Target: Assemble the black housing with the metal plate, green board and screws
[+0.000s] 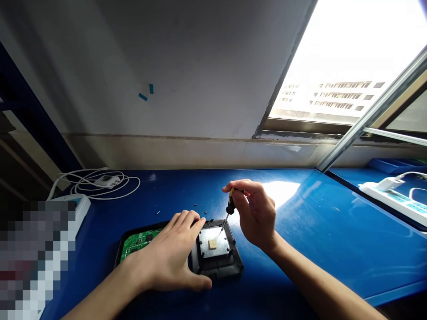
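My right hand (256,214) is closed around the black-and-yellow handle of a small screwdriver (230,205). Its shaft slants down, and the tip meets a far corner of a silver metal plate (220,249). That plate sits inside a black plastic cover (223,272), with dark screws or posts around it and a beige square pad (212,244) on it. Across the left part of the cover, my left hand (173,253) grips it, fingers at the far edge and thumb at the near one. Partly hidden behind that hand is a green circuit board (135,244) in a black housing.
Several small screws (205,213) lie on the blue table (300,249) beyond the cover. A coiled white cable (133,189) with its adapter (107,181) lies at the back left. Power strips stand left and right (396,202). A metal frame (353,129) rises at right.
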### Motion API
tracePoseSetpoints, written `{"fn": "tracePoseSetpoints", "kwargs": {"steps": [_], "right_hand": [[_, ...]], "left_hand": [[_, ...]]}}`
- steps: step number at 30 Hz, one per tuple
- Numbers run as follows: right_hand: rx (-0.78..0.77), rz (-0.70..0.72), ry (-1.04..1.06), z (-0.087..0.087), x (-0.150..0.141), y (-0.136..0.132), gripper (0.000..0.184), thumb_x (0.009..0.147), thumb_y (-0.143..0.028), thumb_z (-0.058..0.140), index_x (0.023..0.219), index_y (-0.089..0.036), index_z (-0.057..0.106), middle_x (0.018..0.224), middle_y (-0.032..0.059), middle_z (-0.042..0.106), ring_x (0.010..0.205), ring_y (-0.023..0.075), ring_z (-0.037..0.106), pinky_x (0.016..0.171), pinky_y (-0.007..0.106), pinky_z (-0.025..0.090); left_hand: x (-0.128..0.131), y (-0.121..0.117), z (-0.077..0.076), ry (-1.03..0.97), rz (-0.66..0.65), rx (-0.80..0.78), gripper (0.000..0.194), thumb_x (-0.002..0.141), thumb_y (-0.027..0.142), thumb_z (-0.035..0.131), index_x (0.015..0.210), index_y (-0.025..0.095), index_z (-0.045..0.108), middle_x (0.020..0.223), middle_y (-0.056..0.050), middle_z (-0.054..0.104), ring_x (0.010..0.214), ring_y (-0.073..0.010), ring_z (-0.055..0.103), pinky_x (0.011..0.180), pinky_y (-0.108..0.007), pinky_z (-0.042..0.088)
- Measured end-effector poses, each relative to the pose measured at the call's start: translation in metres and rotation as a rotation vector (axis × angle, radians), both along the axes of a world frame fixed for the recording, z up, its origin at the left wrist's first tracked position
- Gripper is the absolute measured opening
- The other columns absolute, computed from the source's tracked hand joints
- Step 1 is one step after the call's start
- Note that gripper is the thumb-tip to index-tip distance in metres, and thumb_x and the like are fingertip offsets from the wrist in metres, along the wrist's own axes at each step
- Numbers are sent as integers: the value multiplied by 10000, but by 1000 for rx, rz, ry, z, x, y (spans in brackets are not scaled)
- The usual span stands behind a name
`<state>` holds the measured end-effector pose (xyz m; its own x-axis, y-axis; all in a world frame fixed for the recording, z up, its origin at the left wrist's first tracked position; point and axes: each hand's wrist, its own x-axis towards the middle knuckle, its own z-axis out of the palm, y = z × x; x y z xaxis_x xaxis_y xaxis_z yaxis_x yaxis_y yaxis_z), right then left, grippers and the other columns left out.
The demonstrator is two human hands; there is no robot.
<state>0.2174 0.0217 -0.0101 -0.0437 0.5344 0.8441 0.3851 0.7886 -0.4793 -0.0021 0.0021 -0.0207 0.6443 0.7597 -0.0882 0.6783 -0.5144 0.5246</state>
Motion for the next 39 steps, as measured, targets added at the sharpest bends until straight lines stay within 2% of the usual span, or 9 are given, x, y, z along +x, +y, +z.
{"fn": "tracePoseSetpoints", "kwargs": {"steps": [5,8,14,21,25,29,33,39], "right_hand": [[-50,95,-22,-2,-4,-5,262,1035,-121,486,1194,-278,623,1055,28,743,708,114,653,605,289,559],[-58,98,28,-4,-5,-6,258,1043,-136,477,1199,-292,610,1063,25,738,743,124,673,642,307,567],[36,34,39,-4,-2,-2,189,963,-240,683,1142,-282,638,1007,17,630,811,153,650,676,334,547],[33,-83,23,1,-2,-2,237,949,-106,666,1114,-276,671,862,-37,555,695,93,578,649,295,505],[14,-44,8,2,-2,-4,273,968,-91,622,1159,-281,665,906,-16,594,729,107,621,636,295,543],[-1,27,-8,1,-4,-8,334,989,-69,559,1231,-288,632,1036,26,681,836,135,694,676,306,592],[1,41,14,-1,-5,-10,330,1006,-60,502,1216,-275,640,1058,43,713,914,152,707,721,316,602],[38,0,24,-5,2,-3,269,940,-185,698,1188,-278,652,1061,37,617,876,176,658,719,370,572]], "left_hand": [[-1,1,-1,18,-14,-21,1072,634,648,844,1542,221,465,1522,-129,458,1442,-414,363,1225,-596,339],[0,2,1,41,-11,-39,1085,642,662,838,1553,218,451,1505,-125,460,1407,-398,389,1208,-576,372],[1,3,3,56,-9,-61,1172,647,689,832,1616,241,348,1531,-126,441,1437,-416,351,1217,-611,340],[2,0,5,64,-10,-74,1178,647,663,846,1620,231,342,1558,-135,419,1464,-413,326,1230,-591,329],[2,1,5,58,-12,-73,1180,640,665,850,1617,231,350,1538,-134,435,1451,-410,340,1226,-590,335],[2,1,3,52,-4,-69,1174,635,660,856,1612,240,359,1538,-126,438,1453,-407,339,1226,-588,337],[1,1,3,48,-1,-72,1169,632,656,859,1608,244,366,1535,-123,443,1452,-404,345,1225,-587,340],[1,1,3,40,-6,-65,1155,634,664,856,1603,261,375,1514,-121,465,1431,-414,373,1209,-605,354]]}}
